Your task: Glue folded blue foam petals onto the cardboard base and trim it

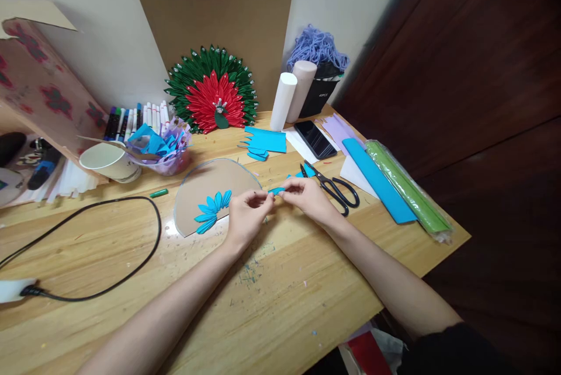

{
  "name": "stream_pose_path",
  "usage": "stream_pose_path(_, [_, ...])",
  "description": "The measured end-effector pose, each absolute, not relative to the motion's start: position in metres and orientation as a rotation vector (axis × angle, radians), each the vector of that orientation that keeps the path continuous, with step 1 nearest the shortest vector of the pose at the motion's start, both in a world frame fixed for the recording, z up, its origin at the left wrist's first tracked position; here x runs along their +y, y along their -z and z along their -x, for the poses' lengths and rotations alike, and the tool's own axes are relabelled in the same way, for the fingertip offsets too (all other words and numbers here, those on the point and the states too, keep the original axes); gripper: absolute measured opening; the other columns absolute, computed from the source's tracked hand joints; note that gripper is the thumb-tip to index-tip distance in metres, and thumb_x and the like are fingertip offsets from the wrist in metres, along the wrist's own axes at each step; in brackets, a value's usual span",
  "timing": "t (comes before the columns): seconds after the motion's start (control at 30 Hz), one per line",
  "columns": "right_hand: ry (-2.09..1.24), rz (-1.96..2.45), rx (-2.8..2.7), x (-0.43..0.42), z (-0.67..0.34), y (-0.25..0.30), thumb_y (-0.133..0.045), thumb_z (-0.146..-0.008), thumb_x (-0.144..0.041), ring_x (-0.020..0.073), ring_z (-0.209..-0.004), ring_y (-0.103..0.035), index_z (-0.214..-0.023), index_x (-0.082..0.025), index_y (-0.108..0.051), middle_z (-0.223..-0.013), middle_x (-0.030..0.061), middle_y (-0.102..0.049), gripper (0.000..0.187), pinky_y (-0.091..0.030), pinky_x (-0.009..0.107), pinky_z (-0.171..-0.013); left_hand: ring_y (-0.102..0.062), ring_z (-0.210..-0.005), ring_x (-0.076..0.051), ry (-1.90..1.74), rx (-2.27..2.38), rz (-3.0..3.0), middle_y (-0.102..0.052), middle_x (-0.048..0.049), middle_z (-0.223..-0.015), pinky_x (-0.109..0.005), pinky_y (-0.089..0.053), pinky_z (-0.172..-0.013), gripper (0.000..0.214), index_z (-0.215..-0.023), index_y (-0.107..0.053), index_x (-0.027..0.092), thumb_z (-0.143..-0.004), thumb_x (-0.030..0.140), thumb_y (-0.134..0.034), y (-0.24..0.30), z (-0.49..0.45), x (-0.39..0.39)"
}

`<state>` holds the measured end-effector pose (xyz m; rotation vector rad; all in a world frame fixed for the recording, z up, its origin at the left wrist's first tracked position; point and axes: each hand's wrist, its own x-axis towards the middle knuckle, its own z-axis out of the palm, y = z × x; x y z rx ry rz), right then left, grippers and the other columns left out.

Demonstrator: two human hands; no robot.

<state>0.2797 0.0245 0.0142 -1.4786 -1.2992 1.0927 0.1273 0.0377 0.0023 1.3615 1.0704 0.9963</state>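
Between my two hands is a small blue paper petal. My left hand pinches one end of it with thumb and forefinger. The other end sits between the fingertips of my right hand. Left of my left hand lies a rounded cardboard piece with a fan of several blue petals along its lower edge. Black-handled scissors rest just beyond my right hand, their blades over a blue paper scrap. Farther back are cut blue paper pieces.
A green and red paper peacock leans on a brown board. At left stand a paper cup, a bowl of scraps and a black cable. A phone and green paper roll lie at right.
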Motion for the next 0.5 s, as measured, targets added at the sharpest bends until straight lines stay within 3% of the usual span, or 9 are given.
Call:
stream_pose_path(0.13, [-1.037,1.505,-1.408,0.026,-0.284,-0.016,-0.058,-0.067,-0.022,0.0137,-0.067,-0.056,-0.069,-0.013,-0.064,-0.071,0.0031,-0.060,0.010,-0.045,0.027,-0.065,-0.060,-0.051,-0.014,-0.975,1.072,-1.341,-0.066,-0.0046,-0.059,-0.022,-0.046,-0.050,0.024,-0.069,-0.067,0.011,-0.070,0.034,-0.064,0.000,-0.127,0.039])
stream_pose_path(0.23, [-0.758,1.501,-1.562,0.024,-0.291,-0.024,-0.057,-0.072,-0.019,0.0134,-0.067,-0.055,-0.076,-0.014,-0.066,-0.078,0.0044,-0.060,0.011,-0.045,0.026,-0.062,-0.059,-0.051,-0.013,-0.985,1.076,-1.344,-0.066,-0.0047,-0.060,-0.022,-0.046,-0.051,0.024,-0.068,-0.066,0.011,-0.071,0.035,-0.062,0.002,-0.127,0.040])
stream_pose_path(0.37, [-0.339,1.293,-1.895,0.020,-0.297,-0.034,-0.059,-0.077,-0.020,0.0157,-0.081,-0.055,-0.091,-0.019,-0.065,-0.095,0.0062,-0.058,0.015,-0.046,0.031,-0.074,-0.058,-0.050,-0.012,-0.980,1.088,-1.349,-0.065,-0.0042,-0.059,-0.021,-0.045,-0.050,0.025,-0.068,-0.066,0.011,-0.072,0.035,-0.061,0.003,-0.127,0.041])
stream_pose_path(0.5, [-0.111,1.132,-2.160,0.019,-0.295,-0.032,-0.057,-0.080,-0.019,0.0178,-0.086,-0.053,-0.085,-0.019,-0.064,-0.093,0.0073,-0.060,0.008,-0.044,0.034,-0.079,-0.058,-0.049,-0.012,-0.962,1.068,-1.361,-0.065,-0.0034,-0.057,-0.020,-0.045,-0.049,0.025,-0.068,-0.066,0.011,-0.073,0.035,-0.062,0.001,-0.127,0.041])
